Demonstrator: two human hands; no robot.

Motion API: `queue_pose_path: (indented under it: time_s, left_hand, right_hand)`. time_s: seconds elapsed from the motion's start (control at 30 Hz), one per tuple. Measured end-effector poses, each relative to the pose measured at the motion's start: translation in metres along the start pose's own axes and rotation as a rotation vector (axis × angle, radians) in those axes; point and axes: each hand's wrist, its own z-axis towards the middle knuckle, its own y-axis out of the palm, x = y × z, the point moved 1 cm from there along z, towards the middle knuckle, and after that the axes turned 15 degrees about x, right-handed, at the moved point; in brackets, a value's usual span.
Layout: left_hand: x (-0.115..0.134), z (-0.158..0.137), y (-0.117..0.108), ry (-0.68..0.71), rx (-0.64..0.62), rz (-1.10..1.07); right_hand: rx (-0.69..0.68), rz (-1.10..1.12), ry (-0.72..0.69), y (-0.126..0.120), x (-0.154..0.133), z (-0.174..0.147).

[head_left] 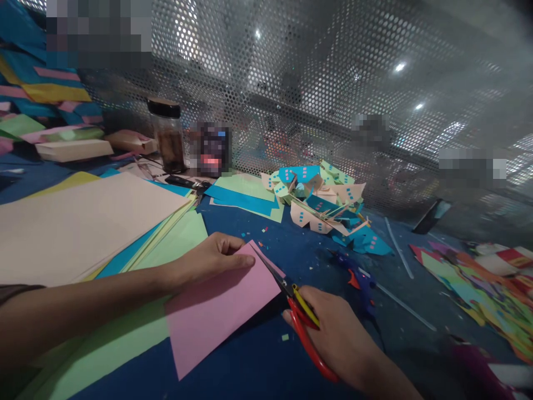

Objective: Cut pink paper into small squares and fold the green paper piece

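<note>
A sheet of pink paper (225, 311) is pinched at its far edge by my left hand (220, 255), thumb on top. My right hand (333, 328) is wrapped round a pair of scissors (306, 333) with red and yellow handles. The blades lie along the paper's upper right edge, where a narrow strip (272, 261) stands partly separated from the sheet. The tip of the blades is close to my left thumb. Green paper (137, 322) lies beneath my left forearm, partly hidden by the pink sheet.
Stacked cream paper (95, 216) lies to the left. Folded paper pieces with small squares (325, 205) are piled at the back. A blue glue gun (360, 283), glue sticks (406, 308) and paper scraps (478, 289) lie to the right. A dark-lidded jar (169, 136) stands by the perforated metal wall (316, 83).
</note>
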Motion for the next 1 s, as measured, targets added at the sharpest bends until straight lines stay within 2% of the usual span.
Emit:
queue_pose_path:
  time_s: [0.27,0.43,0.8,1.0]
  left_hand:
    - [0.0024,-0.0034,0.0035,0.018,0.051,0.004]
    - [0.0041,-0.0026,0.0015,-0.003,0.014,0.033]
    - [0.0030,-0.0039,0.0042,0.071,0.032,0.073]
    - [-0.0003,-0.0030,0.0035,0.048,0.007,0.070]
  right_hand:
    - [-0.002,-0.016,-0.012,0.0029,0.0043,-0.0005]
    - [0.015,-0.012,-0.015,0.0018,0.0036,0.0007]
    - [0.019,-0.008,-0.017,0.0042,0.0031,0.0000]
    - [0.016,0.021,-0.021,0.0071,0.0059,0.0004]
